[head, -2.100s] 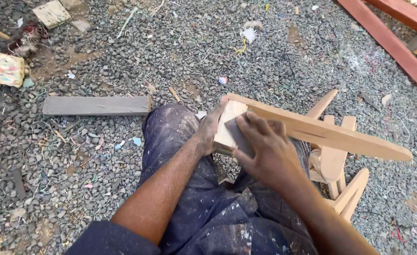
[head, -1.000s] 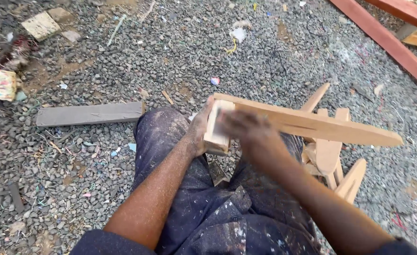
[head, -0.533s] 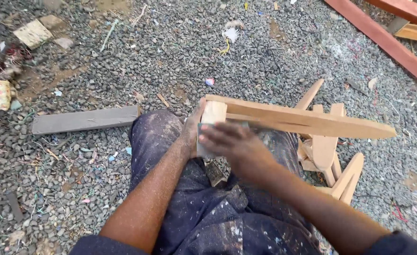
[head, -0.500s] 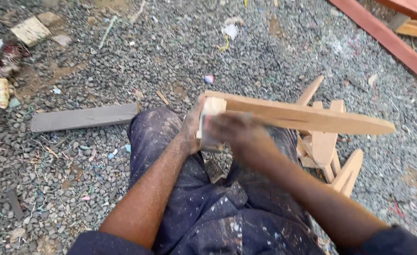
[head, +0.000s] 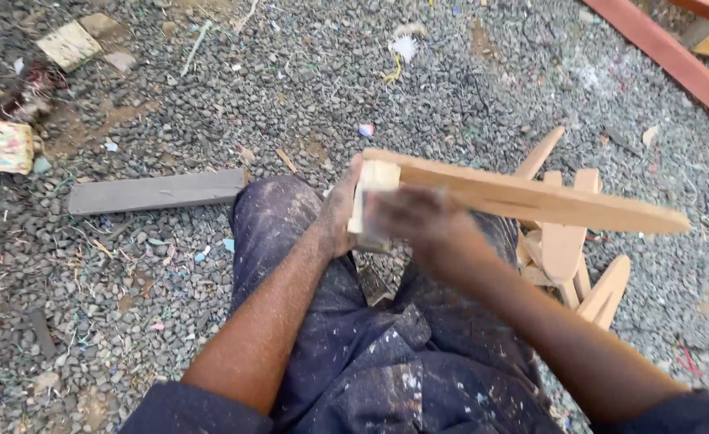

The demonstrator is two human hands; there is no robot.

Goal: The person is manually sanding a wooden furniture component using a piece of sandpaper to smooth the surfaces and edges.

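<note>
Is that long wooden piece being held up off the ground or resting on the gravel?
Held up. The long wooden piece spans above the knees, its blocky end gripped by the left hand, with the blurred right hand on it.

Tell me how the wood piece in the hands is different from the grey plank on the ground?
The tapered wood piece is pale tan and held up over the lap by the left hand; the grey plank is dull and weathered, lying flat on the gravel. The held piece narrows to a rounded tip; the plank keeps straight, square ends. Both are long, flat wood.
</note>
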